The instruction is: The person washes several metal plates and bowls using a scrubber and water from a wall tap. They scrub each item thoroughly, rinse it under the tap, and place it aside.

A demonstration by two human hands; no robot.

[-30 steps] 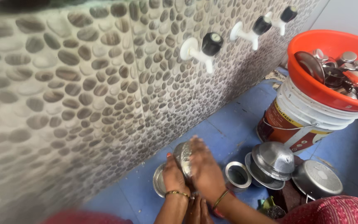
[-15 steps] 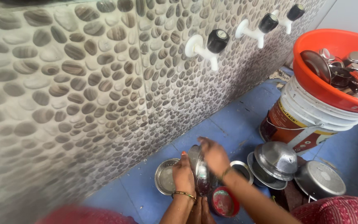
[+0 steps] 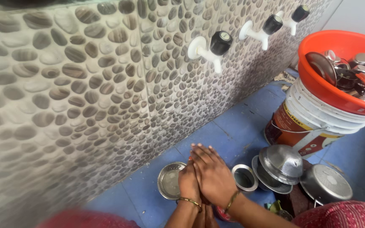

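a person's left hand point(image 3: 189, 182) and right hand point(image 3: 212, 176) press together low over a blue tiled floor point(image 3: 233, 126), just beside a steel bowl point(image 3: 169, 181) and a steel cup point(image 3: 245, 177). upturned steel pots point(image 3: 281, 161) lie near a white bucket point(image 3: 317, 122) bearing an orange tub point(image 3: 332, 90) of steel dishes, below white taps point(image 3: 208, 48) on a pebble wall.

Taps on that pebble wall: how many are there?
3, in a row rising rightward: nearest tap above the hands, middle tap, far tap by the orange tub. More may lie beyond the frame.
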